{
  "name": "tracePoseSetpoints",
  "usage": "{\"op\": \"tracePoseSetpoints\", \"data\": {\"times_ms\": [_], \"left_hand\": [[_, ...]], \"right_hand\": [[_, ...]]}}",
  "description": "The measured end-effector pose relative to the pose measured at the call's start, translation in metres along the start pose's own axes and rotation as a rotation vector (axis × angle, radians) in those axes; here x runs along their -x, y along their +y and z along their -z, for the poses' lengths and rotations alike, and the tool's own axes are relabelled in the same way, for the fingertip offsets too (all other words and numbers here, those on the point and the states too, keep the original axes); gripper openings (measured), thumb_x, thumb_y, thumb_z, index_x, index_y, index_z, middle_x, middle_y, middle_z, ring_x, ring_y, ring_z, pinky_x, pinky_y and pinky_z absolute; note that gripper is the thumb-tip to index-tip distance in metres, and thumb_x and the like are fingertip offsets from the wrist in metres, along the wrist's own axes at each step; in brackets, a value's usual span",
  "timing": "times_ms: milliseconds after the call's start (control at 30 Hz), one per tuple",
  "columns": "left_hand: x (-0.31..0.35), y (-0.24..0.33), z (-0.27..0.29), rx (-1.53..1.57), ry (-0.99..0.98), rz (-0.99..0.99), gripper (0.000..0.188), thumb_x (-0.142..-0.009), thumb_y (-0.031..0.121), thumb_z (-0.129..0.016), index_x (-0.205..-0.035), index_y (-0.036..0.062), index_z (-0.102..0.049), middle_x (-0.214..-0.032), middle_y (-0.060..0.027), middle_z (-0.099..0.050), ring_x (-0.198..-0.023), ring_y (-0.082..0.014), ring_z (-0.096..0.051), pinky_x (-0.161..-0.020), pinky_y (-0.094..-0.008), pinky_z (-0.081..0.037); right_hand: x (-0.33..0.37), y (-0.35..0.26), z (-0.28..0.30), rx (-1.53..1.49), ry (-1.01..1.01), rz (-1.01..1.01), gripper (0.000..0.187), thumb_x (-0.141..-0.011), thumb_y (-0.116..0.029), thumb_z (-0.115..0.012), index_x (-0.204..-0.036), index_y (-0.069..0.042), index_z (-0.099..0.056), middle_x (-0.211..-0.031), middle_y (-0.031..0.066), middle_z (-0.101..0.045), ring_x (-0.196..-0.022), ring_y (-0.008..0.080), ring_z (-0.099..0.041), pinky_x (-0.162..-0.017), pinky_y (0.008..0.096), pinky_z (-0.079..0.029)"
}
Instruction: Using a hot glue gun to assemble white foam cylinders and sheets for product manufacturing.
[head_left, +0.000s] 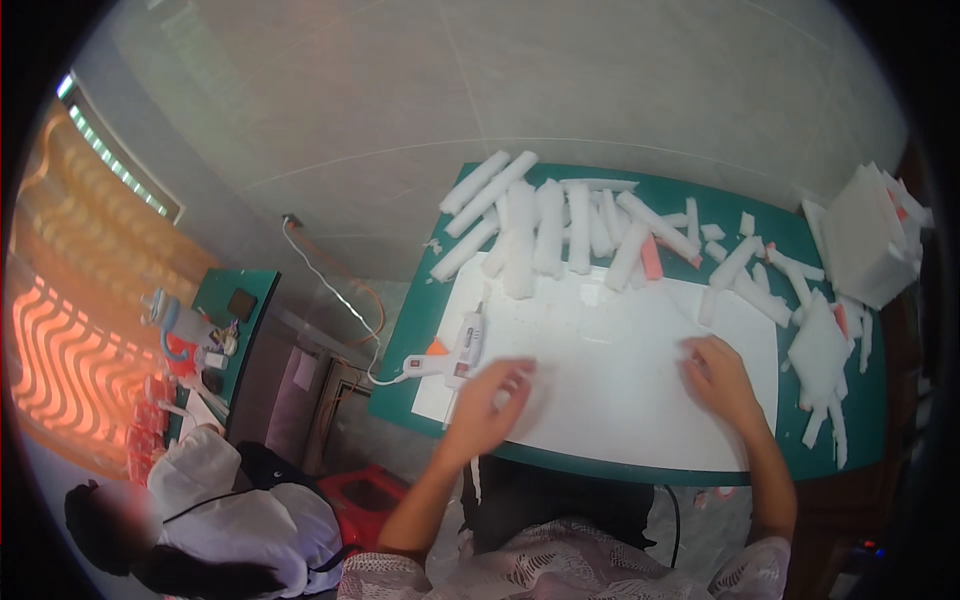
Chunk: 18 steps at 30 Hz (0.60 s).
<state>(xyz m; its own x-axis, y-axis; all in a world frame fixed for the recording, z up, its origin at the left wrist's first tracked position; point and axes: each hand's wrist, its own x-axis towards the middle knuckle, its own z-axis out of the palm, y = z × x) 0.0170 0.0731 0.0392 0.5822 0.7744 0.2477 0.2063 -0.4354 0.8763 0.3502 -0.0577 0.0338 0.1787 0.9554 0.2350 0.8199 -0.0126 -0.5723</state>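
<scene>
My left hand (487, 412) hovers over the left front part of a white board (610, 400), fingers curved and somewhat blurred, with a gap beside the thumb. I see nothing held in it. Just beyond it a white hot glue gun (470, 345) lies on the board, its cord running off to the left. Over the board's right side, my right hand (718, 378) is open, fingers loosely bent and apart, holding nothing. White foam strips (520, 240) lie piled along the board's far edge. The foam strip (762, 300) near the right corner is closest to my right hand.
A green table (400, 390) carries the board. At its right stand a white foam block (868, 235) and a heap of foam scraps (820, 345). The white cord (352, 312) reaches a wall socket. A person in white (245, 510) sits at lower left by another green table (255, 290).
</scene>
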Motion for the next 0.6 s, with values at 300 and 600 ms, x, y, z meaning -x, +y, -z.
{"op": "tracePoseSetpoints", "data": {"times_ms": [300, 600], "left_hand": [[-0.174, -0.027, -0.010, -0.761, 0.105, -0.057, 0.060, -0.085, 0.033, -0.070, -0.134, 0.0076, -0.047, -0.136, -0.0221, -0.046, -0.118, -0.0371, -0.053, -0.091, -0.0456, -0.047], [-0.232, -0.044, -0.055, -0.973, 0.070, 0.220, 0.075, -0.073, 0.027, -0.078, -0.138, 0.0142, -0.042, -0.148, -0.0253, -0.032, -0.122, -0.0425, -0.050, -0.095, -0.0524, -0.045]], "right_hand": [[-0.027, 0.023, -0.036, -0.204, 0.043, -0.067, 0.007, -0.084, -0.009, -0.065, -0.088, -0.004, -0.067, -0.069, 0.0133, -0.058, -0.058, 0.0278, -0.054, -0.057, 0.0356, -0.043], [-0.024, 0.028, -0.031, -0.153, -0.059, 0.075, 0.010, -0.089, -0.012, -0.061, -0.091, -0.004, -0.067, -0.077, 0.0134, -0.063, -0.071, 0.0298, -0.059, -0.067, 0.0385, -0.048]]}}
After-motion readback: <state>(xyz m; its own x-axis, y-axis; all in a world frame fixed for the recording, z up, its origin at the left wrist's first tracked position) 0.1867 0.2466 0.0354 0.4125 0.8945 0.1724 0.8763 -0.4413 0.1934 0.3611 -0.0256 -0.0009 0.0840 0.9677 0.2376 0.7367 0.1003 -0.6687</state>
